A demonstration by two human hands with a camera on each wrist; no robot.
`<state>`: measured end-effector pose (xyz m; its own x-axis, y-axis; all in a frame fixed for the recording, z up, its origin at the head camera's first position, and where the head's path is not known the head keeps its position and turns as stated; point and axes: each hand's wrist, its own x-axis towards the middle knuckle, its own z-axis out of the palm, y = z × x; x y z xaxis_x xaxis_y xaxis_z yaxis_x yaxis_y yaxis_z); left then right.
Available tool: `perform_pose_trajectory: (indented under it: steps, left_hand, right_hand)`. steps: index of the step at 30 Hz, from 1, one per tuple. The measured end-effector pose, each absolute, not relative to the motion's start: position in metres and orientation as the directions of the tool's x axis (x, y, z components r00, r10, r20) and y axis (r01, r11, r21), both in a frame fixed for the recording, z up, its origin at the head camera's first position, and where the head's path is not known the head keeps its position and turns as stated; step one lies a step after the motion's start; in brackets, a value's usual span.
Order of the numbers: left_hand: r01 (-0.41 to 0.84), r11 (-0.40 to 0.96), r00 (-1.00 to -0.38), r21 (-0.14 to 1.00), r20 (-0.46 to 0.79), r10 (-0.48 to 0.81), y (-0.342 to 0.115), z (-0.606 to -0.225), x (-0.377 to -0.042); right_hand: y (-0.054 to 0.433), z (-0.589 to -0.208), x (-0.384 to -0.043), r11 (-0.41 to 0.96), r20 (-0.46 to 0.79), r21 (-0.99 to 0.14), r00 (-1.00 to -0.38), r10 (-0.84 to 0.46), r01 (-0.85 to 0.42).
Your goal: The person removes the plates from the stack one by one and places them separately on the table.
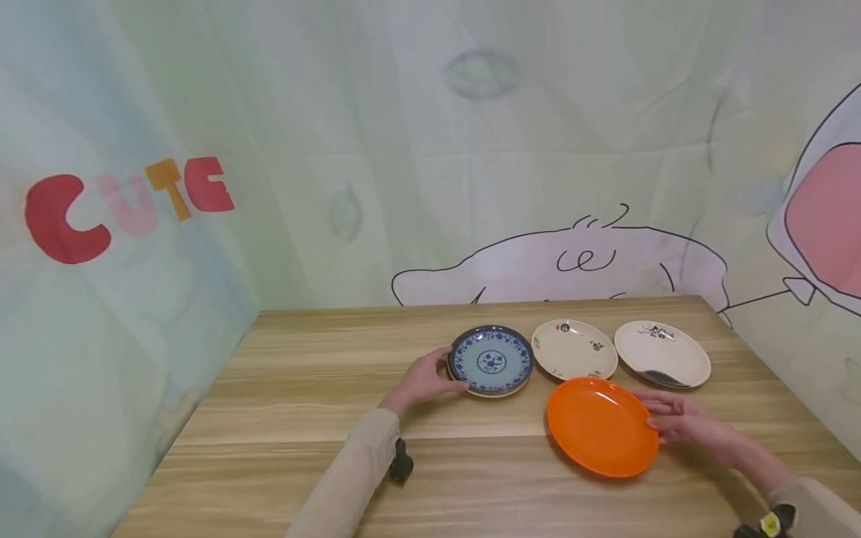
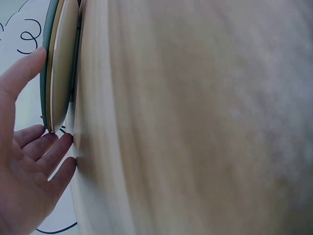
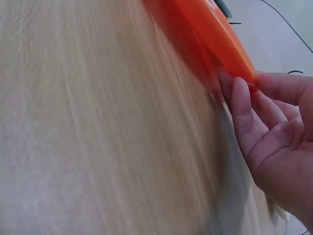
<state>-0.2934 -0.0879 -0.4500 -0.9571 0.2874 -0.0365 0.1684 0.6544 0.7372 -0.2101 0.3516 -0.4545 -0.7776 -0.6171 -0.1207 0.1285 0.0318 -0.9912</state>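
My left hand (image 1: 428, 377) rests at the left side of a blue-patterned plate (image 1: 491, 362), its thumb and fingers spread along the rim. Below that plate, further stacked rims (image 2: 59, 73) show in the left wrist view. Toward the right front, my right hand (image 1: 693, 426) pinches the right edge of an orange plate (image 1: 602, 427), thumb on top and fingers beneath. The orange plate is tilted, and in the right wrist view its held edge (image 3: 244, 68) is raised off the table.
Behind the orange plate lies a cream plate with small motifs (image 1: 572, 351), just right of the blue one. A white oval plate with a dark floral print (image 1: 662, 351) sits farther right. The wooden table (image 1: 323, 359) meets a printed cloth backdrop (image 1: 303, 224) at the back.
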Motion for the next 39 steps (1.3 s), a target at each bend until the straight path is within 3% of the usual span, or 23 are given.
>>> perform_pose_trajectory:
  steps: [15,24,39]
  left_hand:
    - [0.173,0.650,-0.956,0.739,-0.032,0.291,-0.087,-0.448,-0.293]
    - [0.173,0.649,-0.955,0.741,-0.034,0.294,-0.088,-0.448,-0.292]
    - [0.166,0.658,-0.957,0.735,-0.042,0.288,-0.088,-0.450,-0.293]
  right_hand:
    - [0.356,-0.454,-0.208,0.047,-0.148,-0.987,-0.762,-0.630,0.153]
    - [0.356,-0.450,-0.210,0.192,-0.217,-0.972,-0.820,-0.529,0.133]
    - [0.347,-0.448,-0.208,0.355,-0.165,-0.935,-0.900,-0.403,0.013]
